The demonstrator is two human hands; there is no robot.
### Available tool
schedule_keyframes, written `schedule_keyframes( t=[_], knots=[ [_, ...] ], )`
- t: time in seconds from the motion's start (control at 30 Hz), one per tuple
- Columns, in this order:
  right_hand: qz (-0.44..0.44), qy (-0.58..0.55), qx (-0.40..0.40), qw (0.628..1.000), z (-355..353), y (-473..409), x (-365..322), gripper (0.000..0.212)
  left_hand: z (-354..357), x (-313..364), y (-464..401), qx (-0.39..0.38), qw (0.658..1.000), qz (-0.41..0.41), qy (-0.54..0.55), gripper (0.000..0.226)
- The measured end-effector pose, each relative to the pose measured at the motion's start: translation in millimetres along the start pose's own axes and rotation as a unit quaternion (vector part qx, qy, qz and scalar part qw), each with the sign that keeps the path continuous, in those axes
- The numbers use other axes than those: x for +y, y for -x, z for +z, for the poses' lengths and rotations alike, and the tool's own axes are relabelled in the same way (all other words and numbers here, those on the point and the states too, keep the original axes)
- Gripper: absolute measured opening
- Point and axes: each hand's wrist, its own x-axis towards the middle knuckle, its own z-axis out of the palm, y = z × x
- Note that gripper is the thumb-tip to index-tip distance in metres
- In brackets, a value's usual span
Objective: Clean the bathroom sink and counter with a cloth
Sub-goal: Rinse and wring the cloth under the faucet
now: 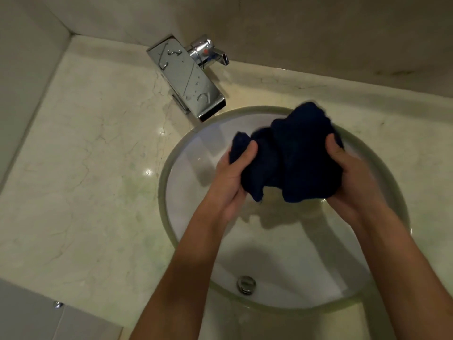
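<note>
A dark blue cloth [291, 158] is bunched up above the round white sink [196, 182]. My left hand [232, 177] grips its left end and my right hand [348, 177] grips its right side. The cloth hangs over the far half of the bowl and hides part of it. The cream marble counter [85, 155] surrounds the sink, and small wet spots shine on it near the rim.
A flat chrome faucet [188, 77] with water drops juts from the back wall toward the sink, its lever handle [208, 51] behind it. A chrome overflow fitting [245, 284] sits in the near wall of the bowl. Walls close the left and back sides.
</note>
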Motion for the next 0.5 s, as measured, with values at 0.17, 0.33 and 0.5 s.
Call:
schedule_keyframes(
  t=[0.17, 0.33, 0.5],
  knots=[
    [0.107, 0.074, 0.047, 0.990, -1, -21, 41, 0.032, 22, 29, 16, 0.032, 0.872, 0.255, -0.417, 0.023],
    [0.152, -0.028, 0.007, 0.988, 32, -21, 66, 0.055, 50, 51, 45, -0.014, 0.742, 0.313, -0.593, 0.042],
    [0.177, -0.189, -0.087, 0.962, 42, -29, 78, 0.078, 73, 81, 83, -0.010, 0.643, 0.386, -0.661, 0.049]
  ],
)
